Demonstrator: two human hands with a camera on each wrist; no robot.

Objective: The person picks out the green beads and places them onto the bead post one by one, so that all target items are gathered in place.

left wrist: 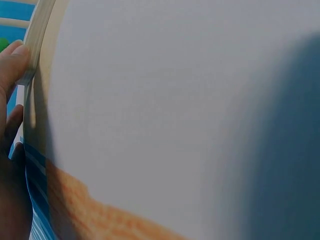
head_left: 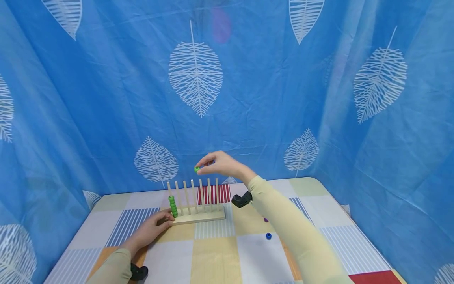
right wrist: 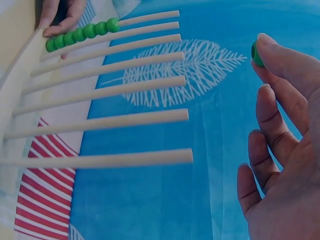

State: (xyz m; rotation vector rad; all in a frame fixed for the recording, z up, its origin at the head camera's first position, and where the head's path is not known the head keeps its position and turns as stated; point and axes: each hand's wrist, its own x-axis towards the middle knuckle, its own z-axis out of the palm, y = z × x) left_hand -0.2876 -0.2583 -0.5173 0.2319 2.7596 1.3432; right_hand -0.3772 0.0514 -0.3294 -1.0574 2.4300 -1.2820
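Observation:
My right hand (head_left: 222, 163) pinches a green bead (right wrist: 257, 54) between thumb and index finger, its hole showing. The other fingers are loosely bent. The bead is up in the air, higher than the peg tops and above the middle of a wooden peg rack (head_left: 209, 216). Several upright pegs stand in a row on the rack's long base. A stack of green beads (head_left: 172, 206) fills the lower part of the leftmost peg; the other pegs are bare. At the base's left end my left hand (head_left: 151, 229) grips the wood, thumb at the front edge, fingertips beside the lowest bead.
A blue bead (head_left: 268, 236) and a purple bead (head_left: 266, 219) lie on the table to the right of the rack, beside the right forearm. The patchwork tablecloth (head_left: 216, 256) covers the table. Blue curtains (head_left: 248, 79) with white leaves hang behind and at both sides.

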